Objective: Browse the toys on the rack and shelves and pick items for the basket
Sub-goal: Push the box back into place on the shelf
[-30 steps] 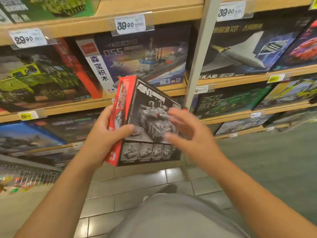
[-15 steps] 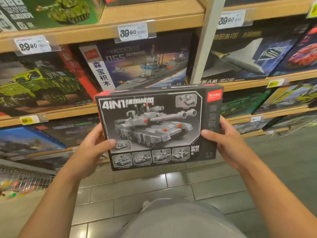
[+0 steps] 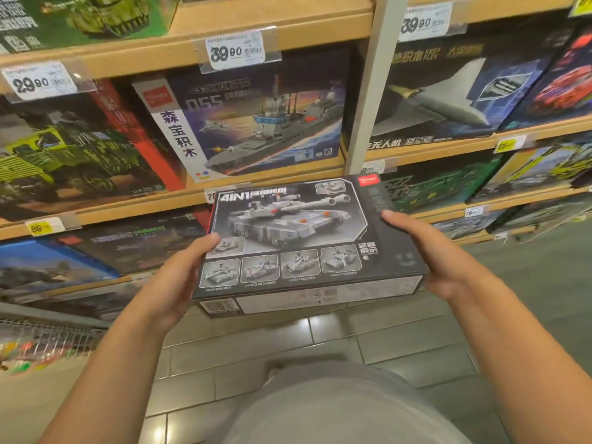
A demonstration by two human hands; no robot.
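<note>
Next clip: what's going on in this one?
A person stands in front of toy shelves stocked with building-block sets. Both hands hold a dark tank set box with its printed face tipped up toward the camera: the left hand grips its left edge, the right hand its right edge. Behind it, a warship set and a grey aircraft set sit on the shelves under price tags. No basket is clearly in view.

Tank kit box [image 3: 304,248]: printed cardboard, smooth, semi-gloss. Shelves [image 3: 275,28]: wood-look board, matt. Upright post [image 3: 368,91]: painted metal, smooth. Price tags [image 3: 235,51]: paper behind clear plastic. Floor [image 3: 288,347]: glossy tile.
</note>
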